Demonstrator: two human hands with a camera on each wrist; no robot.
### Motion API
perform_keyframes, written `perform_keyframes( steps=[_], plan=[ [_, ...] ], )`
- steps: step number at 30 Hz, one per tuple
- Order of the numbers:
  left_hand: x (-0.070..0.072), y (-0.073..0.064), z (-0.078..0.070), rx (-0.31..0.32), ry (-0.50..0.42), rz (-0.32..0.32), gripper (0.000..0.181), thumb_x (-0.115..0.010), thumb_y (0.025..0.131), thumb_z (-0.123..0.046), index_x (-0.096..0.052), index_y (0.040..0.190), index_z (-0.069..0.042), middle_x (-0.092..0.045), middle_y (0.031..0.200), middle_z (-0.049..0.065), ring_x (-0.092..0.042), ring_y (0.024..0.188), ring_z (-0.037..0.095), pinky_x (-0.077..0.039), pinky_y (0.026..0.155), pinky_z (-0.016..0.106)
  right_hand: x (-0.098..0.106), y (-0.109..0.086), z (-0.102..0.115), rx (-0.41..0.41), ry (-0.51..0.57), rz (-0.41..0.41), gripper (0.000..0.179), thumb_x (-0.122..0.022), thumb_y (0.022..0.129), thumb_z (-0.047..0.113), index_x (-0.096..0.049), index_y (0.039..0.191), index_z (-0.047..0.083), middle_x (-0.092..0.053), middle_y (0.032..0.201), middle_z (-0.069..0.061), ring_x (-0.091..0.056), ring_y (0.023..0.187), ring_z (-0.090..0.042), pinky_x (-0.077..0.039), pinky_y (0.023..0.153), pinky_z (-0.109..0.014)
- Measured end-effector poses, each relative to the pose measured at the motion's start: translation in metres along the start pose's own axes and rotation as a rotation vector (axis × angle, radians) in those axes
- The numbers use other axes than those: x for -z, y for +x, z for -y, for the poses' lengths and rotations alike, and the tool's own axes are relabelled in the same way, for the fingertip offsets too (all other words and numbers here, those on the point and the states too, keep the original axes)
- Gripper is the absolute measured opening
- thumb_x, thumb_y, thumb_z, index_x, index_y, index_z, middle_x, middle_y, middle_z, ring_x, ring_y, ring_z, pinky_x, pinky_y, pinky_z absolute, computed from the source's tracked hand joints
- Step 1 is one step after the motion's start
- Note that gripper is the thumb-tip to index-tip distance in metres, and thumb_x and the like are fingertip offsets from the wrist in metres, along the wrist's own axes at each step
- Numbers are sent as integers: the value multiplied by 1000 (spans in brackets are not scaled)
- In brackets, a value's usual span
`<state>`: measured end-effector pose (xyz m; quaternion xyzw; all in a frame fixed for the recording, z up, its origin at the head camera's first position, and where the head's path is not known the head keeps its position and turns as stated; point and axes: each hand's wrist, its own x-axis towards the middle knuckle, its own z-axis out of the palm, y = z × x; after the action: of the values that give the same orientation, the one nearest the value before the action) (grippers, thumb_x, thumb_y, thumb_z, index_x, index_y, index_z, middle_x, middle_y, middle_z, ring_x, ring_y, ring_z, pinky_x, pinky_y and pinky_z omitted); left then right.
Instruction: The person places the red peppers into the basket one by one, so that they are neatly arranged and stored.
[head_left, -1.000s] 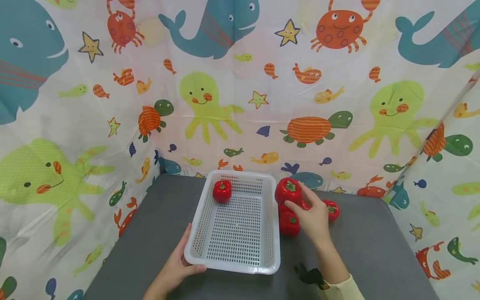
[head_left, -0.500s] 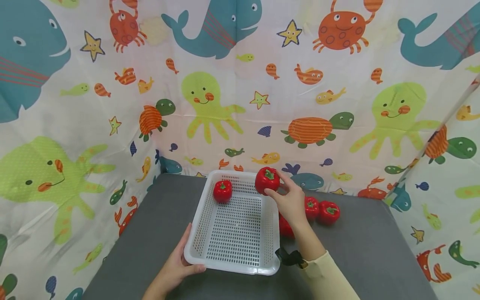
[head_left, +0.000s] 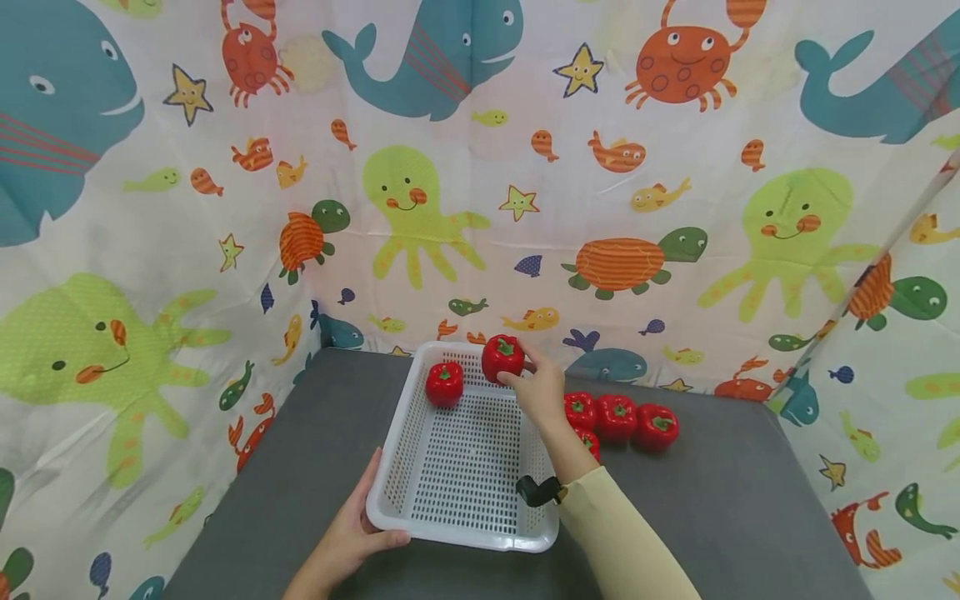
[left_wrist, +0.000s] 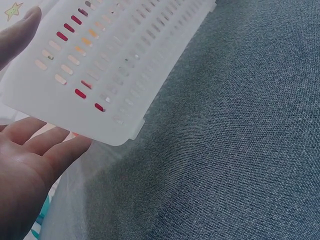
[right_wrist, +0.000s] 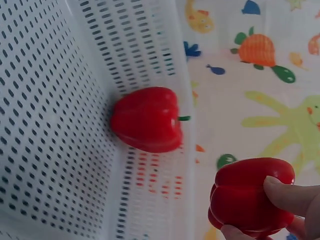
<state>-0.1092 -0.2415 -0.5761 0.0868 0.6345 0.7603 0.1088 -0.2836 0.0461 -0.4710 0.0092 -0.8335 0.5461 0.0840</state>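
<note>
My right hand (head_left: pixel 538 388) holds a red bell pepper (head_left: pixel 502 358) over the far right part of a white plastic basket (head_left: pixel 450 538). In the right wrist view, the thumb and fingers pinch the held pepper (right_wrist: pixel 247 192) beside the basket's rim. Another red bell pepper (head_left: pixel 444 385) with a green stem sits inside at the far left corner. My left hand (head_left: pixel 348 533) grips the basket's near left corner, its thumb at the front edge and its fingers along the left side. The left wrist view shows the slotted basket wall (left_wrist: pixel 100 65) between thumb and fingers.
Several more red bell peppers (head_left: pixel 617 418) stand on the grey tabletop (head_left: pixel 720 500) right of the basket, one partly hidden by the right forearm. A curtain (head_left: pixel 480 208) printed with sea animals hangs behind and at the sides. A black strap piece (head_left: pixel 538 492) sticks out from the right wrist.
My right hand has carried the pepper leftward from beside the basket to over its far side. More of the peppers on the table are uncovered. My left hand stays at the corner.
</note>
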Motion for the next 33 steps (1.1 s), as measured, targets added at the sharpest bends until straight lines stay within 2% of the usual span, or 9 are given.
perform_keyframes(
  steps=[5, 12, 16, 22, 27, 33],
  plan=[
    [0, 0, 0, -10, 6, -2, 122, -80, 80, 7, 1, 163, -33, -10, 169, 13, -34, 140, 53, -51, 102, 42, -18, 6, -6, -77, 18, 18, 70, -81, 86, 13, -52, 148, 25, -54, 148, -9, -56, 130, -35, -56, 95, -46],
    [1, -1, 1, -19, 4, 4, 122, -79, 80, 8, 3, 163, -31, -9, 169, 14, -35, 139, 53, -53, 100, 38, -40, 10, -13, -157, 30, 11, 70, -82, 83, 9, -54, 147, 21, -56, 146, -11, -56, 129, -38, -55, 97, -48],
    [2, 0, 3, -32, 9, 21, 122, -78, 81, 8, 4, 163, -29, -9, 169, 15, -35, 139, 54, -53, 99, 37, -48, 12, -20, -208, 34, 13, 70, -82, 82, 4, -55, 145, 19, -54, 146, -12, -52, 132, -39, -51, 102, -52],
    [4, 0, 3, -53, 15, 38, 121, -78, 81, 8, 2, 162, -32, -9, 168, 18, -35, 138, 55, -52, 101, 40, -60, 19, -35, -244, 21, 1, 75, -82, 76, -5, -56, 143, 17, -55, 146, -11, -49, 135, -38, -44, 109, -57],
    [6, 1, 3, -71, 13, 50, 122, -78, 81, 9, 5, 163, -27, -8, 167, 23, -38, 135, 55, -54, 97, 36, -72, 25, -43, -265, 3, 5, 83, -80, 71, -12, -52, 146, 9, -53, 146, -15, -49, 136, -38, -44, 110, -55],
    [5, 1, 4, -109, 15, 76, 120, -77, 82, 9, 6, 163, -23, -5, 165, 30, -41, 134, 53, -53, 100, 39, -79, 25, -49, -311, -14, 19, 84, -77, 69, -17, -51, 145, 7, -53, 146, -17, -49, 135, -39, -44, 110, -54]
  ],
)
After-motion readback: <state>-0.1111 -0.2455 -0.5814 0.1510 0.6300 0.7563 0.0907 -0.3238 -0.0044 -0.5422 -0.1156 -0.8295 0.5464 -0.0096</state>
